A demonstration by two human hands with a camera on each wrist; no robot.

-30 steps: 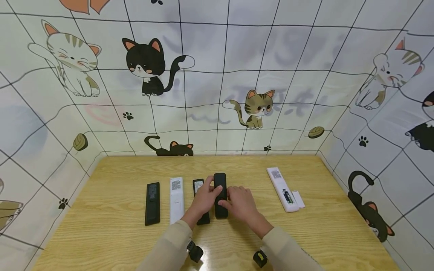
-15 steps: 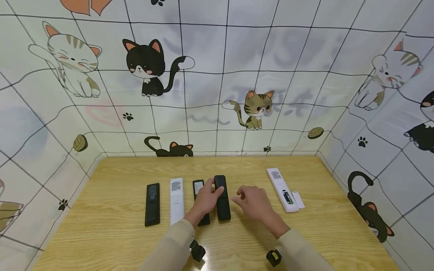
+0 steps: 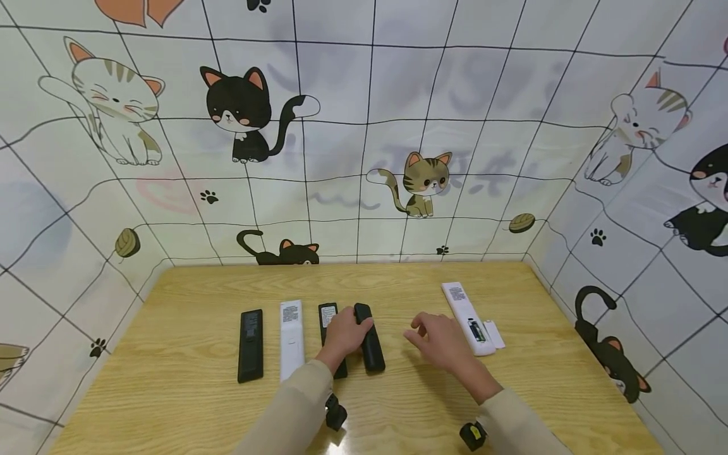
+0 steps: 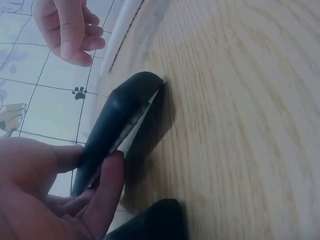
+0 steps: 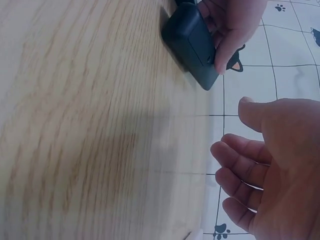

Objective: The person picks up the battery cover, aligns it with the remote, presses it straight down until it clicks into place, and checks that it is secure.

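Note:
Thumb and fingers of my left hand (image 3: 345, 332) pinch a black remote control (image 3: 373, 349) by its sides, its back facing up. In the left wrist view the remote (image 4: 120, 107) tilts, with one long edge close to the wood. The right wrist view shows a battery cover outline on its back. To the right, my right hand (image 3: 442, 341) hovers with loosely bent fingers and holds nothing. Partly under my left hand lies another black remote (image 3: 328, 314) with a white label. A white remote (image 3: 459, 303) lies beyond my right hand, its battery compartment uncovered and a battery showing.
On the left of the wooden table (image 3: 188, 328) lie a black remote (image 3: 250, 345) and a white remote (image 3: 292, 338), both back up. A loose white battery cover (image 3: 494, 334) sits beside the right-hand white remote. Cat-patterned cloth (image 3: 341, 145) walls the back and sides.
My right hand has let go of the black remote and moved away to the right. My left hand still holds the remote, which has turned and tilted slightly.

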